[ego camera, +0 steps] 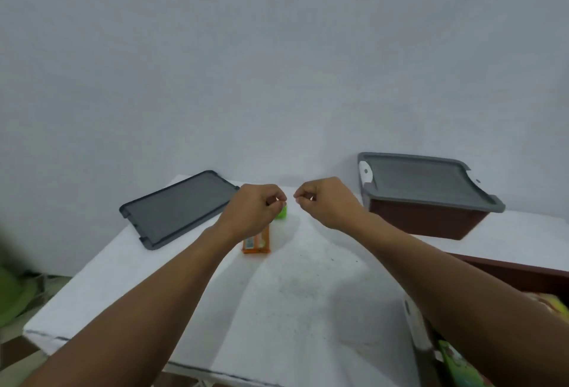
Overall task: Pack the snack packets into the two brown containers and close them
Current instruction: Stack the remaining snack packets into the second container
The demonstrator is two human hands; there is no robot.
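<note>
An orange snack packet (257, 242) lies on the white table (292, 300), partly under my left hand (255, 208). A small green packet (281, 213) peeks out just beyond that hand's curled fingers; I cannot tell whether they touch it. My right hand (326, 202) hovers beside it, fingers curled, with nothing visible in it. A brown container (425, 220) stands at the back right with its grey lid (421, 180) on. A second brown container (511, 268) sits open at the right edge, with packets (458, 365) inside, partly hidden by my right forearm.
A loose grey lid (178, 208) lies flat on the table's back left. A plain wall rises right behind the table. Off the table's left edge, a blurred green object (12, 294) sits low near the floor.
</note>
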